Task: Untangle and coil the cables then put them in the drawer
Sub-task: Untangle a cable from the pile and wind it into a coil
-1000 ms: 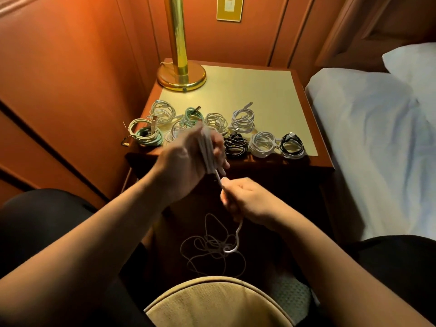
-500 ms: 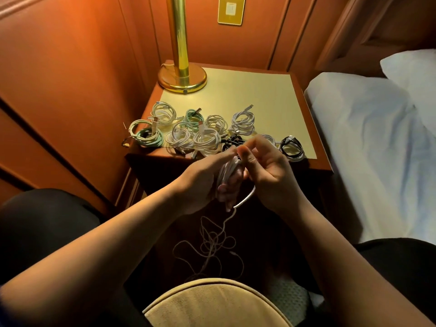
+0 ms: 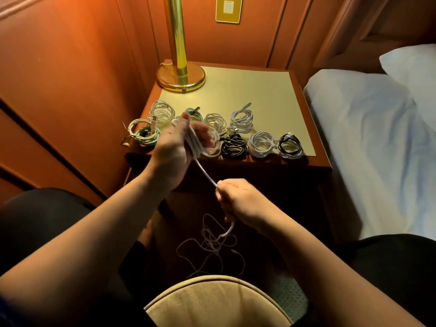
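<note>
A white cable (image 3: pixel 204 172) is wound in several loops round my left hand (image 3: pixel 179 142), which is raised in front of the nightstand's front edge. From the loops the cable runs down and right into my right hand (image 3: pixel 238 199), whose fingers are curled round it. Below that hand the cable's loose end hangs in a tangled heap (image 3: pixel 212 246) on the dark floor. Several coiled cables lie along the front of the nightstand (image 3: pixel 259 95): white ones (image 3: pixel 262 143), black ones (image 3: pixel 234 147) and a green one (image 3: pixel 145 135). The drawer is hidden in shadow.
A brass lamp base (image 3: pixel 181 77) stands at the nightstand's back left corner. Wood panelling closes in the left side. A bed with white sheets (image 3: pixel 377 147) and a pillow lies on the right. A tan cushioned seat edge (image 3: pixel 212 300) sits between my knees.
My right hand has moved down and away from my left hand, pulling a length of cable taut. My left hand has risen toward the coils on the nightstand.
</note>
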A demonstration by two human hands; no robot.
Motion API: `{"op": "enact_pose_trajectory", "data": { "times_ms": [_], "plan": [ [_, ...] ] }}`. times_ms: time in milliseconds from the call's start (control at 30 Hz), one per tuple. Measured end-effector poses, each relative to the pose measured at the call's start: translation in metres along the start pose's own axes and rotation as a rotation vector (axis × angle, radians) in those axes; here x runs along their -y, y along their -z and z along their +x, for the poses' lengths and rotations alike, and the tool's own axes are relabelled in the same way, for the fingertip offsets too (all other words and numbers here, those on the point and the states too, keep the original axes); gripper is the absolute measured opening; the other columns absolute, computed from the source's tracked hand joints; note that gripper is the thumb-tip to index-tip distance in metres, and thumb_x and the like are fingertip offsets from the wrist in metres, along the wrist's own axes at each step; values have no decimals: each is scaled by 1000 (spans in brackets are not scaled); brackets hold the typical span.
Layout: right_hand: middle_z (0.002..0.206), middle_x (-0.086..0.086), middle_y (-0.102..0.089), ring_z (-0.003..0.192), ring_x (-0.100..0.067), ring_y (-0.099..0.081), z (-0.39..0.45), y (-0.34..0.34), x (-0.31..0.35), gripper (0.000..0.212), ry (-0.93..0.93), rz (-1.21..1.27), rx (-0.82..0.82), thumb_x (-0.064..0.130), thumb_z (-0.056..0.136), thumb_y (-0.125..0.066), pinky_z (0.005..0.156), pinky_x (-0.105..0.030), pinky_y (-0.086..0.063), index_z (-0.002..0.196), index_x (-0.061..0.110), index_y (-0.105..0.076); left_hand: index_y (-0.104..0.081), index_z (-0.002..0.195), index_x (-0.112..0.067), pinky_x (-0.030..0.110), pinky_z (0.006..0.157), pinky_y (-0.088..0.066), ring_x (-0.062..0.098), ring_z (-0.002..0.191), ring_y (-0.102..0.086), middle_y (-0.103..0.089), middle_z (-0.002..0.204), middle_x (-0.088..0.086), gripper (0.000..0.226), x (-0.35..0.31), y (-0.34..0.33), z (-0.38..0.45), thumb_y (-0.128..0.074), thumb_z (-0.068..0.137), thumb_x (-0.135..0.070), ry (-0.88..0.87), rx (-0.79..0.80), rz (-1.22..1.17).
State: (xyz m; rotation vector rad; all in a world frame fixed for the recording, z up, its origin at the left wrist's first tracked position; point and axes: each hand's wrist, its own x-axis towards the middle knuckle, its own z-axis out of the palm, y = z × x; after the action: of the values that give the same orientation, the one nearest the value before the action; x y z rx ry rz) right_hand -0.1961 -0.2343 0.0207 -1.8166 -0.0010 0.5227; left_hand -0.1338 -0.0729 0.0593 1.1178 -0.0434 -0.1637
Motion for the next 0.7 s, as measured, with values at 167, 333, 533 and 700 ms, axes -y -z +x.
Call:
{"op": "enact_pose_trajectory", "data": {
  "times_ms": [167,333,533,700],
  "plan": [
    [55,5,-54,53,-14,-51,-28,11,33,38,403,-513,-381,42,92,-50,53,-35,-39,68,13,-57,-71,81,-9,33,67,-53,21,67,-67,-71,71,7,52,19,9,-3,-37,106,-39,-132,154,668],
    [86,5,-62,68,-16,-58,-18,42,30,20,761,-701,-443,34,105,-52,60,-38,-53,101,15,-59,-64,65,-13,38,56,-46,24,43,-53,-54,52,11,68,19,-11,-15,-29,107,-54,85,387,531],
    [77,-12,-58,61,-37,-59,9,44,15,17,608,13,-222,35,103,-60,54,-42,-55,105,19,-54,-48,71,-13,32,60,-44,13,48,-42,-42,55,-1,49,13,-21,-31,-34,104,-48,501,556,16],
    [61,8,-56,50,-7,-52,6,2,8,27,23,438,15,28,110,-47,52,-25,-47,86,18,-57,-52,76,-14,31,67,-56,13,57,-50,-45,63,-2,43,8,-26,-32,-36,106,-40,441,396,-403]
  ]
}}
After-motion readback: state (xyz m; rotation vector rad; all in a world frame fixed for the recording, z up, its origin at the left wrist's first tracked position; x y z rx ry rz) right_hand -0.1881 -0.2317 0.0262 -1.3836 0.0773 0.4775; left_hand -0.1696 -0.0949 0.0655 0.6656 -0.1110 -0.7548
